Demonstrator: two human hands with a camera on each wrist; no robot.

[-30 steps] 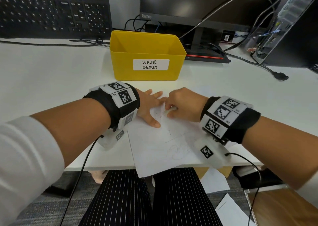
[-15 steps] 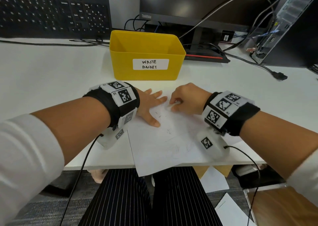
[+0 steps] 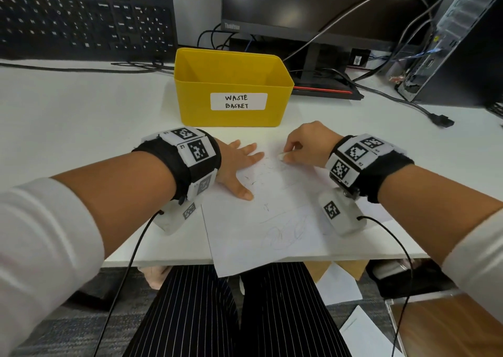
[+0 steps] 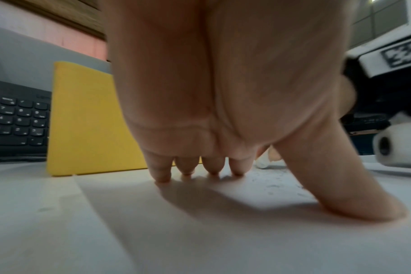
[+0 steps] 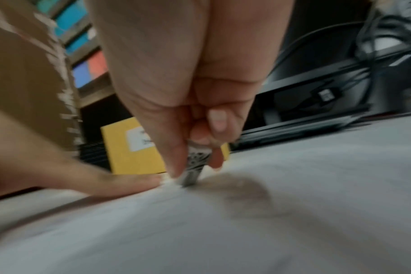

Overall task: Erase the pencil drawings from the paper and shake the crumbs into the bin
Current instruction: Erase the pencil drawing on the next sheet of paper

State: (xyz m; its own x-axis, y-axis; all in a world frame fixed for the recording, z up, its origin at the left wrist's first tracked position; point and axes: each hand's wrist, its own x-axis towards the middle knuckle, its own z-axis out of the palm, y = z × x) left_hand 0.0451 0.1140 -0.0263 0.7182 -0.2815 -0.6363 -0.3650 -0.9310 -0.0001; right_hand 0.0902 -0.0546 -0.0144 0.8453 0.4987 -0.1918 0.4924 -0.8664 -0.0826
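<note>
On the white desk (image 3: 68, 117), left hand (image 3: 239, 163) lies flat on paper (image 3: 272, 220); right hand's fingers (image 3: 290, 146) pinch an eraser (image 3: 280, 155).

An office: a white desk (image 3: 81, 128) with a black keyboard (image 3: 81, 19), monitor (image 3: 313, 3), computer tower (image 3: 457, 38) and cables (image 3: 381, 90).

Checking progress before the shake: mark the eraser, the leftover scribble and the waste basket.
eraser (image 3: 280, 155), head view, white tip below the right fingers.
leftover scribble (image 3: 285, 234), head view, middle of its loops.
waste basket (image 3: 190, 106), head view, front wall.
</note>
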